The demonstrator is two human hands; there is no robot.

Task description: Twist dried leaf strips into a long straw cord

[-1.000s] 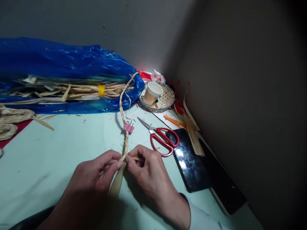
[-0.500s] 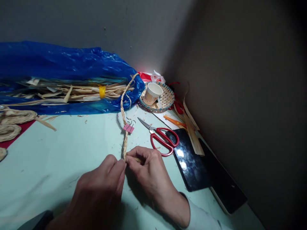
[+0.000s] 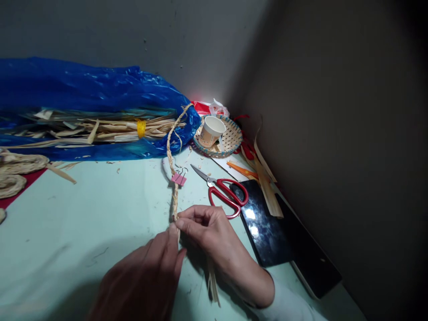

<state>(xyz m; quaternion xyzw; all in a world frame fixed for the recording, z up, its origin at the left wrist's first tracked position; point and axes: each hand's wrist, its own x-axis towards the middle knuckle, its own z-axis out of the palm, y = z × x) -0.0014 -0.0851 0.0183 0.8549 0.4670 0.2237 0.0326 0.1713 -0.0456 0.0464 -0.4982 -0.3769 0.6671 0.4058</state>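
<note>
A braided straw cord [image 3: 170, 151] runs from the blue bag down towards me, gripped partway along by a pink binder clip [image 3: 179, 179]. Below the clip, my right hand [image 3: 214, 240] pinches the braid's near end between thumb and forefinger. My left hand [image 3: 143, 272] is closed on the strands just under that pinch, its fingertips close to my right thumb. Loose straw strands [image 3: 212, 283] hang out beneath my right hand. Beyond my right hand lie red-handled scissors [image 3: 228, 192], blades pointing to the upper left.
A blue plastic bag [image 3: 83, 80] holds a straw bundle [image 3: 117, 129] tied with yellow. Behind the scissors, a paper cup [image 3: 211, 132] stands in a woven basket [image 3: 234, 138]. At right are a dark tablet [image 3: 264, 227] and orange scissors [image 3: 242, 170]. Coiled braid [image 3: 23, 162] lies at left.
My left hand has shifted slightly down and right, its fingers more extended along the strands. Loose strands now show under my right hand, which still pinches the braid.
</note>
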